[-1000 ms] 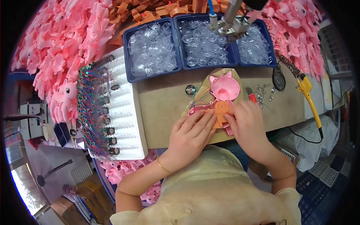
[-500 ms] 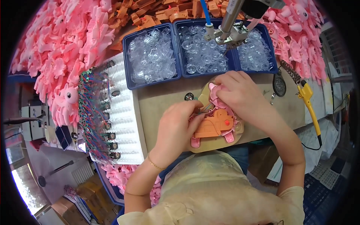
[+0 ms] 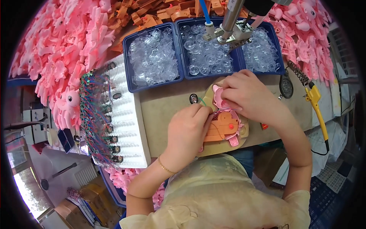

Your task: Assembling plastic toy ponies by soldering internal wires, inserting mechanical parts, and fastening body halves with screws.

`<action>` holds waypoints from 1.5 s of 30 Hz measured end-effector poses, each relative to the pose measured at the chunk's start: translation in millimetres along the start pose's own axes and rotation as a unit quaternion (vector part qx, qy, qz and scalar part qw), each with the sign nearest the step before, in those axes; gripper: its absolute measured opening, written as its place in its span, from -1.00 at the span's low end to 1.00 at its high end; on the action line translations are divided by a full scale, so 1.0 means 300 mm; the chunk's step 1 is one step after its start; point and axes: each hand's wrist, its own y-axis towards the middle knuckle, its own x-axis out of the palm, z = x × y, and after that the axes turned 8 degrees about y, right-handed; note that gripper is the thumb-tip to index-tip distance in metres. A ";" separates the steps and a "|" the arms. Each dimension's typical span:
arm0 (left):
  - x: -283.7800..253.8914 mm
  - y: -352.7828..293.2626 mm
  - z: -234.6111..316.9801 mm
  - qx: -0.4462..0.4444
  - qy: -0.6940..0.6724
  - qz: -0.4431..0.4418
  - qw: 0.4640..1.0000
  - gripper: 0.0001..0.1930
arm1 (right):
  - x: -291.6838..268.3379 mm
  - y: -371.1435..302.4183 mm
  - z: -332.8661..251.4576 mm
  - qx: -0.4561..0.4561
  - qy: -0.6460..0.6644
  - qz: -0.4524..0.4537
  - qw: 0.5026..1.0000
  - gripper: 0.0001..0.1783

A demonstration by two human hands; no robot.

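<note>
A pink toy-animal shell half (image 3: 233, 141) lies hollow side up on a tan holder (image 3: 244, 142) before me. An orange plastic case with a red button (image 3: 221, 128) sits inside the shell. My left hand (image 3: 188, 128) is closed over the left of the case, its fingertips pinching thin wires (image 3: 223, 110). My right hand (image 3: 247, 95) bends over the shell's upper part with closed fingers; what they grip is hidden. A small round black speaker (image 3: 193, 98) lies above my left hand, with a green wire running near it.
Blue bins (image 3: 130, 86) of clear plastic parts stand behind the holder, under a metal machine head (image 3: 232, 34). Left is a white foam tray (image 3: 131, 133) with wired speakers. A yellow soldering iron (image 3: 314, 97) stands right. Pink shells (image 3: 68, 49) and orange cases (image 3: 152, 19) are heaped behind.
My left hand has shifted right and its fingers have closed together at the wires. My right fingers have moved slightly down along the shell. A small red-orange piece now shows beside my right forearm.
</note>
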 end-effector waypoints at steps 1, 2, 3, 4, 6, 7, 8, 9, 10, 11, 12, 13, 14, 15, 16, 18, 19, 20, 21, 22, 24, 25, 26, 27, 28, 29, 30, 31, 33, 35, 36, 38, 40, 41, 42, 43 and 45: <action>0.001 -0.004 0.000 -0.007 0.011 0.008 1.000 -0.92 | -0.020 -0.009 -0.006 0.041 0.057 -0.028 0.997 -0.82; 0.002 -0.007 -0.004 -0.009 0.012 0.008 1.000 -0.92 | -0.037 -0.013 -0.014 0.082 0.114 -0.057 0.988 -0.82; 0.001 -0.011 -0.012 -0.022 -0.027 -0.003 0.999 -0.92 | -0.050 -0.010 -0.022 0.080 0.116 -0.058 0.988 -0.82; -0.002 -0.012 -0.020 -0.032 -0.066 -0.014 0.997 -0.91 | -0.063 -0.006 -0.032 0.196 0.225 -0.038 0.954 -0.79; -0.016 -0.017 -0.040 -0.018 -0.085 -0.022 0.996 -0.90 | -0.053 -0.001 -0.022 0.307 0.331 -0.014 0.892 -0.76; -0.021 -0.017 -0.045 -0.002 -0.107 -0.028 0.994 -0.89 | -0.032 0.001 0.005 0.233 0.307 0.025 0.922 -0.76; -0.023 -0.020 -0.047 0.000 -0.107 -0.031 0.994 -0.89 | -0.011 0.000 0.027 0.157 0.282 0.064 0.944 -0.76; -0.024 -0.024 -0.048 0.019 -0.117 -0.029 0.993 -0.87 | 0.004 0.006 0.032 0.159 0.283 0.067 0.944 -0.76; -0.024 -0.027 -0.051 0.034 -0.124 -0.027 0.991 -0.85 | 0.024 0.029 0.030 0.075 0.253 0.041 0.964 -0.78; -0.023 -0.028 -0.052 0.034 -0.122 -0.029 0.992 -0.85 | 0.043 0.053 0.020 -0.009 0.220 0.017 0.975 -0.79; -0.022 -0.028 -0.054 0.053 -0.115 -0.019 0.992 -0.85 | 0.064 0.077 -0.001 -0.047 0.158 0.004 0.986 -0.83; -0.023 -0.026 -0.056 0.074 -0.109 -0.010 0.991 -0.84 | 0.067 0.096 -0.014 -0.045 0.159 0.006 0.986 -0.83; -0.026 -0.024 -0.054 0.075 -0.110 -0.011 0.991 -0.84 | 0.069 0.111 -0.026 -0.065 0.095 0.022 0.993 -0.84; -0.031 -0.020 -0.051 0.064 -0.098 -0.021 0.993 -0.84 | 0.066 0.116 -0.032 -0.084 0.030 0.037 0.995 -0.84; -0.036 -0.024 -0.051 0.047 -0.082 -0.027 0.995 -0.85 | 0.055 0.115 -0.031 -0.102 -0.031 0.074 0.992 -0.82; -0.032 -0.025 -0.054 0.031 -0.095 -0.031 0.995 -0.86 | 0.037 0.064 -0.044 -0.078 -0.058 0.121 0.988 -0.84; -0.026 -0.020 -0.051 0.022 -0.110 -0.037 0.993 -0.87 | 0.023 0.028 -0.054 -0.048 -0.088 0.170 0.980 -0.86; -0.026 -0.020 -0.059 0.017 -0.109 -0.037 0.993 -0.87 | 0.009 0.004 -0.073 -0.050 -0.083 0.169 0.981 -0.86; -0.028 -0.017 -0.070 -0.003 -0.149 -0.063 0.987 -0.87 | -0.009 -0.018 -0.092 0.077 0.078 0.096 0.989 -0.90; -0.029 -0.009 -0.076 -0.017 -0.193 -0.092 0.977 -0.88 | -0.018 -0.036 -0.103 0.208 0.232 0.020 0.950 -0.92; -0.045 0.004 -0.080 -0.119 -0.290 -0.142 0.939 -0.89 | -0.016 -0.027 -0.069 0.283 0.386 -0.017 0.878 -0.93; -0.051 0.014 -0.084 -0.218 -0.379 -0.185 0.880 -0.89 | -0.019 -0.017 -0.040 0.344 0.525 -0.051 0.777 -0.92; -0.051 0.026 -0.094 -0.226 -0.436 -0.196 0.849 -0.86 | -0.011 -0.024 -0.005 0.328 0.555 -0.063 0.762 -0.90; -0.052 0.025 -0.092 -0.226 -0.437 -0.197 0.848 -0.86 | -0.012 -0.034 -0.006 0.330 0.555 -0.063 0.761 -0.90; -0.054 0.024 -0.089 -0.227 -0.433 -0.205 0.848 -0.86 | -0.012 -0.037 -0.008 0.332 0.599 -0.065 0.726 -0.88; -0.055 0.023 -0.088 -0.228 -0.430 -0.212 0.847 -0.85 | -0.011 -0.043 -0.010 0.334 0.640 -0.068 0.688 -0.85; -0.053 0.019 -0.087 -0.230 -0.431 -0.210 0.847 -0.85 | -0.004 -0.063 -0.019 0.318 0.655 -0.070 0.681 -0.79; -0.050 0.013 -0.082 -0.232 -0.440 -0.216 0.840 -0.84 | 0.001 -0.078 -0.041 0.318 0.654 -0.072 0.682 -0.79; -0.049 0.007 -0.075 -0.233 -0.449 -0.225 0.833 -0.83 | 0.016 -0.109 -0.090 0.270 0.414 -0.005 0.869 -0.73; -0.051 0.009 -0.063 -0.221 -0.429 -0.200 0.853 -0.83 | 0.034 -0.122 -0.110 0.239 0.308 0.037 0.920 -0.69; -0.049 0.007 -0.061 -0.219 -0.429 -0.203 0.853 -0.83 | 0.041 -0.125 -0.108 0.249 0.308 0.049 0.917 -0.69; -0.046 0.000 -0.060 -0.207 -0.410 -0.184 0.869 -0.82 | 0.034 -0.119 -0.100 0.260 0.309 0.063 0.913 -0.69; -0.049 -0.009 -0.053 -0.079 -0.270 -0.122 0.952 -0.80 | 0.002 -0.101 -0.086 0.286 0.304 0.044 0.908 -0.74; -0.052 -0.018 -0.046 0.050 -0.118 -0.050 0.990 -0.78 | 0.008 -0.095 -0.073 0.287 0.304 0.045 0.907 -0.74; -0.023 -0.052 -0.051 0.086 -0.069 -0.010 0.994 -0.73 | 0.025 -0.088 -0.055 0.245 0.292 0.057 0.923 -0.75; -0.024 -0.072 -0.036 0.085 -0.069 -0.009 0.994 -0.73 | 0.043 -0.081 -0.038 0.201 0.280 0.066 0.937 -0.76; -0.020 -0.100 -0.006 0.163 0.041 0.049 0.985 -0.72 | 0.080 -0.072 0.004 0.120 0.201 0.076 0.969 -0.75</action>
